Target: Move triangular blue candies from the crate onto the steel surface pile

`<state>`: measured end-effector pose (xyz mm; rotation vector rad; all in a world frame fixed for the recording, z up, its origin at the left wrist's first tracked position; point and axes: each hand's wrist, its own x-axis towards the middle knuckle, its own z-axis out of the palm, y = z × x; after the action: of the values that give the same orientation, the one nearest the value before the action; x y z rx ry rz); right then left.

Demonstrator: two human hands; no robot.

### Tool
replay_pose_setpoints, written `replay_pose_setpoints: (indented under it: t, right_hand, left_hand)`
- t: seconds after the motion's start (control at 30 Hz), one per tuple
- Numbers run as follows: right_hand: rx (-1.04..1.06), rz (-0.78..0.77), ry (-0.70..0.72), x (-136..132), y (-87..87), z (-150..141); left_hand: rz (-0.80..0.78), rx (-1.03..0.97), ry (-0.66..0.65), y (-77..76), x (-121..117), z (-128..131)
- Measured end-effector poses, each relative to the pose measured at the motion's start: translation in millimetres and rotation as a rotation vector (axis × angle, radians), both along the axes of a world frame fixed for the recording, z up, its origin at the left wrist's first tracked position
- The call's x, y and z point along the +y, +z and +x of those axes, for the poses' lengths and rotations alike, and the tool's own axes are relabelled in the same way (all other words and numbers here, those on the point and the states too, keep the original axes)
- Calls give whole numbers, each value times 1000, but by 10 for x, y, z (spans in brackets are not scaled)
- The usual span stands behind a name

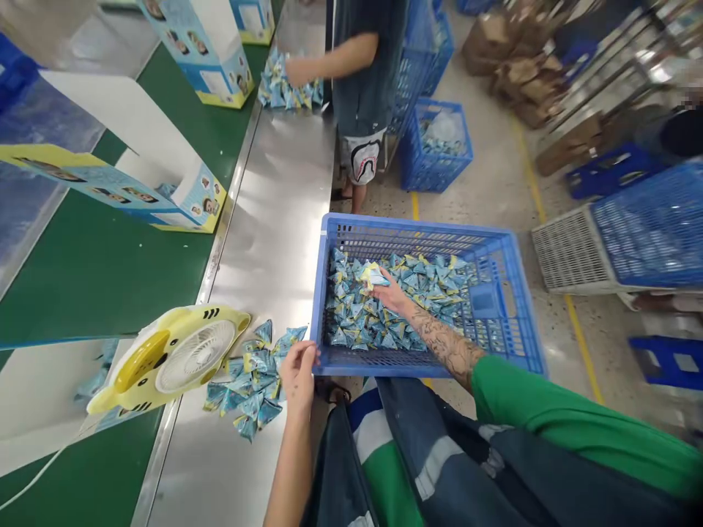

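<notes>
Pale, speckled floor (483, 139) spreads to your right, crossed by a yellow line (583, 351) running from 1 to 3 o'clock. On your left, a shiny steel table (274, 197) stretches from 8 o'clock to nearly 12, bordered along its far side by a green surface (176, 271). Printed cartons (192, 197) stand open on that green strip around 11 o'clock. At 12 o'clock a co-worker (356, 84) in dark clothes reaches over another heap of packets (274, 84) on the steel.

Beyond your crate, a second blue basket (436, 157) sits on the floor between 12 and 1 o'clock; brown bundles (494, 36) lie at 1, and a pale crate (571, 252) stands at 2. Nearer, at 10 o'clock, a yellow animal-faced fan (198, 355) hides part of a carton, with a loose pile of blue packets (253, 388) just beside it.

Directly before you, the blue crate (420, 225) holds many small packets (351, 315). Your right hand (391, 293) pinches at least one yellow-and-blue packet (373, 274) above them. Your left hand (299, 369) touches the crate's near-left corner, fingers bent; whether it grips, you cannot tell.
</notes>
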<state>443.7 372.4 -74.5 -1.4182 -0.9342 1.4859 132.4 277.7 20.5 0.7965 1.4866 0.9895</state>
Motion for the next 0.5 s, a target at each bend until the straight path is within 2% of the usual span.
replay_pose_setpoints:
  t: [0.07, 0.13, 0.2, 0.27, 0.37, 0.43, 0.5]
  right_hand:
    - [11, 68, 68, -218, 368, -105]
    - [-10, 122, 172, -421, 690, -228]
    - [-41, 160, 294, -573, 967, -357]
    - [-147, 209, 482, -664, 1197, -488]
    - [-442, 306, 709, -733, 1432, -701]
    - [-562, 359, 713, -777, 1489, -865]
    - [-523, 418, 653, -835, 1474, -1044]
  left_hand:
    - [-37, -244, -103, -13, 223, 335]
    - [-98, -457, -194, 42, 389, 601]
    - [-151, -623, -218, 124, 466, 733]
    - [-176, -735, -185, 198, 446, 729]
    - [-186, -819, -90, 285, 303, 603]
    - [-204, -854, -27, 333, 201, 533]
    - [-218, -891, 33, 377, 143, 496]
